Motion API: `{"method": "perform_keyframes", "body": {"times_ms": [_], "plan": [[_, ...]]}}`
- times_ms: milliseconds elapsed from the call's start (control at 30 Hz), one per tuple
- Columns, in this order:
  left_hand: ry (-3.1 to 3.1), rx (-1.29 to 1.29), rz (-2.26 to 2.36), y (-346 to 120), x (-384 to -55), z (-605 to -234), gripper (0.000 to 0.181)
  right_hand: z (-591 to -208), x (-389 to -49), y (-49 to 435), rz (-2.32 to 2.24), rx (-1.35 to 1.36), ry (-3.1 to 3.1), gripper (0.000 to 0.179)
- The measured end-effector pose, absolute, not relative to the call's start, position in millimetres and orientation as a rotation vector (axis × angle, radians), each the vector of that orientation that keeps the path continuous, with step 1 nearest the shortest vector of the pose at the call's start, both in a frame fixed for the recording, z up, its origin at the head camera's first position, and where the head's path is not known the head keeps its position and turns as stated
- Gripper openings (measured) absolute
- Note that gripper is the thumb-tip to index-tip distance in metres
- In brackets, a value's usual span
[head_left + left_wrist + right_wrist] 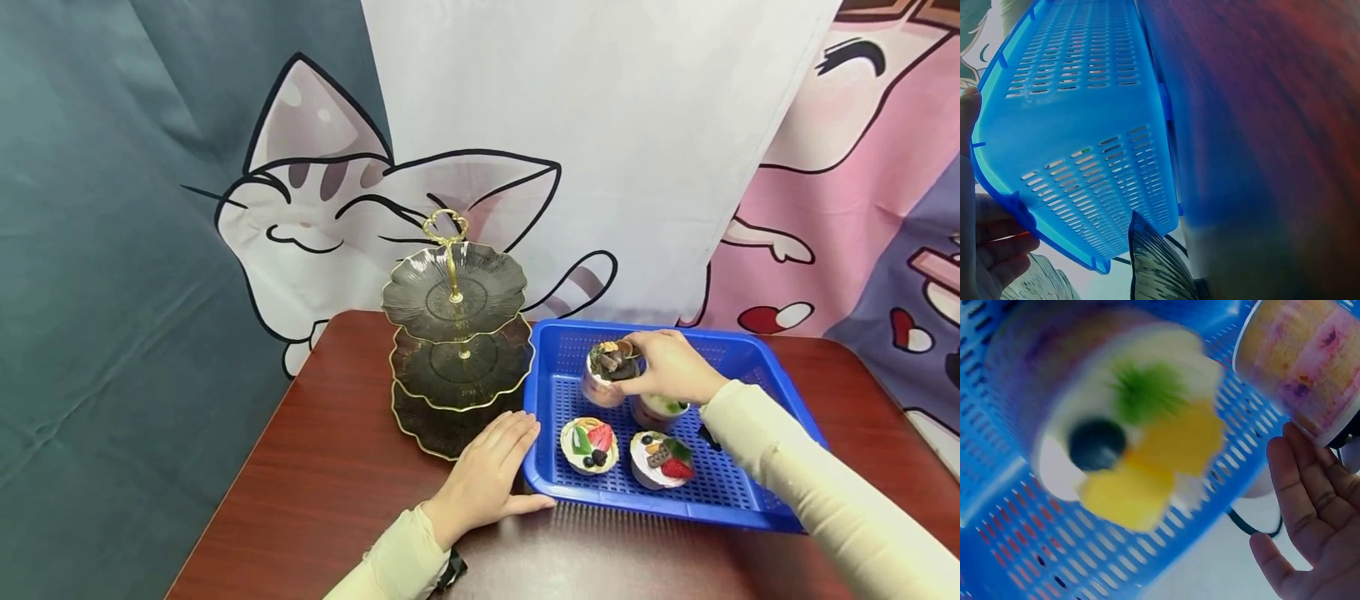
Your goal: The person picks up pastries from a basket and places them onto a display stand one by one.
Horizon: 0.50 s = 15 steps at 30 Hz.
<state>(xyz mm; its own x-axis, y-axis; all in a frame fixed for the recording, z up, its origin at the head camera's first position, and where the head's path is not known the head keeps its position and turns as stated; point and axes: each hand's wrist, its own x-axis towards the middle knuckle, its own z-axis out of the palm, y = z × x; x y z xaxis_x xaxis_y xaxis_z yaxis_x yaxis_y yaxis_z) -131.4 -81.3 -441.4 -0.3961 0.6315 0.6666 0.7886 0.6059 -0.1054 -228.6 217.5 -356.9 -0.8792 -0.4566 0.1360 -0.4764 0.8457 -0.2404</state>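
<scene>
My right hand [678, 367] grips a dessert cup [602, 390] by its upper part, thumb and fingers on opposite sides. Dark chocolate-like pieces top this cup, and its clear wall shows pink and yellow layers in the right wrist view. Beneath the hand stands a second cup [1147, 431] with cream, yellow fruit cubes, a dark berry and a green sprig. Both are inside a blue perforated basket [555, 492]. My left hand [483, 479] rests at the basket's front left corner, fingers extended along the rim and thumb pointing along the front edge.
Two small fruit-topped desserts, one with a strawberry slice [589, 447] and one with a wafer piece [662, 460], sit at the basket's front. A three-tier dark stand [453, 321] with gold edges stands left of the basket on the reddish-brown table [300, 467]. Printed cloth hangs behind.
</scene>
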Motion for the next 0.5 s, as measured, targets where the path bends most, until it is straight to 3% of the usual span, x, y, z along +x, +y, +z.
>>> {"method": "perform_keyframes", "body": {"times_ms": [500], "plan": [[-2.139, -1.122, -0.284, -81, -133, -441, 0.089, -302, -221, 212, 0.496, 0.852, -2.858, 0.054]]}}
